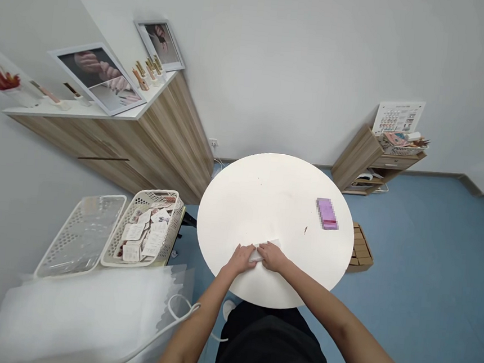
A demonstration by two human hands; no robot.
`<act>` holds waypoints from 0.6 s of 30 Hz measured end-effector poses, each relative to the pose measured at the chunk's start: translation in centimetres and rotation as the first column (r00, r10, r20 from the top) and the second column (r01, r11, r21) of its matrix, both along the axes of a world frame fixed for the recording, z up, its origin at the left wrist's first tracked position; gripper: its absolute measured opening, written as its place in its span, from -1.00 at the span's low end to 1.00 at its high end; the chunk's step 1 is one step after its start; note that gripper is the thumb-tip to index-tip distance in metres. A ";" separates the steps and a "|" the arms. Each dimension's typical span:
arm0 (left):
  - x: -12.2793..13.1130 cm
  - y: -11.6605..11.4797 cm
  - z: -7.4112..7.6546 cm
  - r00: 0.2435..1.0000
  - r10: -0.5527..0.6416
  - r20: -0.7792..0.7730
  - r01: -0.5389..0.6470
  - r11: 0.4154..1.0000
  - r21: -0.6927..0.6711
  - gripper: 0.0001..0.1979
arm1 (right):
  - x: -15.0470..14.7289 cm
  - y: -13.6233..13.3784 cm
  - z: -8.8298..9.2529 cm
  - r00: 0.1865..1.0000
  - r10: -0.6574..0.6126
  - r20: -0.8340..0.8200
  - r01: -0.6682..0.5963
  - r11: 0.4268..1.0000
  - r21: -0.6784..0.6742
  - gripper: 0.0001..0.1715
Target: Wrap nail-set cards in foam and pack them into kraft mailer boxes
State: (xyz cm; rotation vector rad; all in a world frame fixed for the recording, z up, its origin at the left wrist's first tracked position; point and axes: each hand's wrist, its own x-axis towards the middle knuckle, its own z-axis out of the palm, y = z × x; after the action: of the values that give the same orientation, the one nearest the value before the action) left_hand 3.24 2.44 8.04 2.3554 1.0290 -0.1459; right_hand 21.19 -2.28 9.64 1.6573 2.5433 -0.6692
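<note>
A small, flat white piece (pixel 256 257), perhaps a folded sheet or bag, lies at the near side of the round white table (pixel 266 198). My left hand (pixel 243 259) grips its left end with bent fingers. On the right part, my right hand (pixel 272 256) is closed with the fingertips pressed on it, close to the left fingertips. One edge of the piece shows above the right hand; the fingers cover much of the rest. What exactly it is cannot be made out.
A purple, blurred-out object (pixel 327 214) lies at the table's right. To the left stand a white basket of cards (pixel 174 215), another basket with clear bags (pixel 76 246) and a stack of translucent white sheets (pixel 82 309) with a white cable (pixel 156 335). A cardboard box (pixel 360 259) sits on the floor.
</note>
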 end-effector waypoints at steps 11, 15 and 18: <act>0.5 3.6 1.5 0.984 0.134 0.118 -0.133 0.991 -0.016 -0.76 | 1.4 5.5 2.1 0.991 -0.118 -0.061 0.109 0.985 -0.136 -0.73; 1.2 3.1 0.5 0.968 0.231 0.101 -0.244 0.960 0.135 -0.64 | 0.8 6.8 1.2 0.987 -0.157 -0.026 0.155 0.986 -0.065 -0.64; 1.5 1.7 -0.6 0.964 0.249 0.091 -0.265 0.912 0.312 -0.49 | 0.6 7.5 0.1 0.984 -0.178 -0.017 0.177 0.983 -0.053 -0.59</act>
State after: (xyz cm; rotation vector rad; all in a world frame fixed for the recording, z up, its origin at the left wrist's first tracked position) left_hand 4.76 4.19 7.43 2.4604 1.4178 0.1947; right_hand 21.80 5.18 9.71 1.8853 2.3901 -0.7609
